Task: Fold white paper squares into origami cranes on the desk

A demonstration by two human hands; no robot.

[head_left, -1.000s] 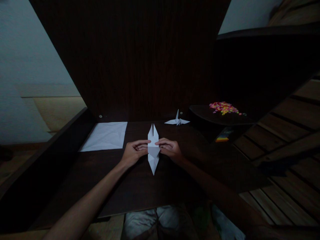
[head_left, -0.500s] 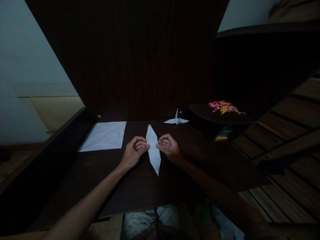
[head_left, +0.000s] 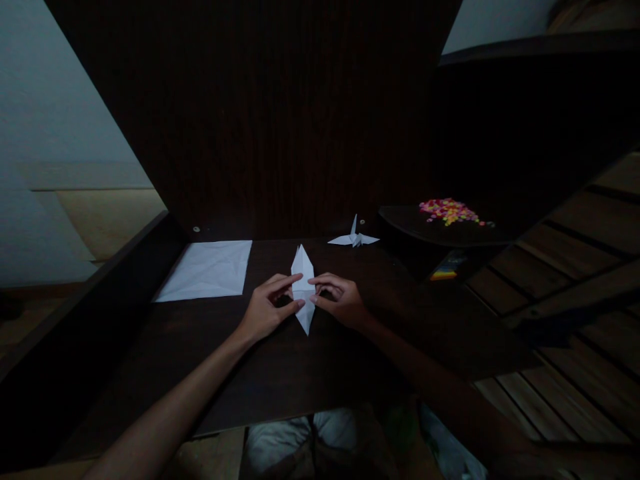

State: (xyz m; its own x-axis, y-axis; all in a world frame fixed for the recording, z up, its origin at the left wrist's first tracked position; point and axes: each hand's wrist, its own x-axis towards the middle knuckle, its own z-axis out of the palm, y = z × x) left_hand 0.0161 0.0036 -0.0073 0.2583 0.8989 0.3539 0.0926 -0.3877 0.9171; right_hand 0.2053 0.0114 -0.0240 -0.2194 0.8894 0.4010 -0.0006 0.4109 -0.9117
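Note:
A long folded white paper (head_left: 303, 285), pointed at both ends, is held over the dark desk with a crease across its middle. My left hand (head_left: 267, 303) grips its left edge, index finger and thumb on the paper's face. On the opposite edge, my right hand (head_left: 343, 300) holds it the same way, fingertips on the front. The other fingers of both hands are curled and partly hidden. Behind the right hand stands a finished paper crane (head_left: 355, 239) with its wings spread. To the left lies a creased white paper sheet (head_left: 210, 270).
A small corner shelf (head_left: 400, 220) at the right bears a heap of colourful little pieces (head_left: 450, 211). Below it is a rainbow-striped item (head_left: 444, 274). A raised dark side panel (head_left: 100, 293) bounds the desk (head_left: 260, 380) on the left; a slatted wooden surface (head_left: 565, 407) lies at right.
Both index fingers have come round onto the paper's face, above the thumbs. The folded paper's lower half has tilted and looks shorter. The thumbs sit slightly lower.

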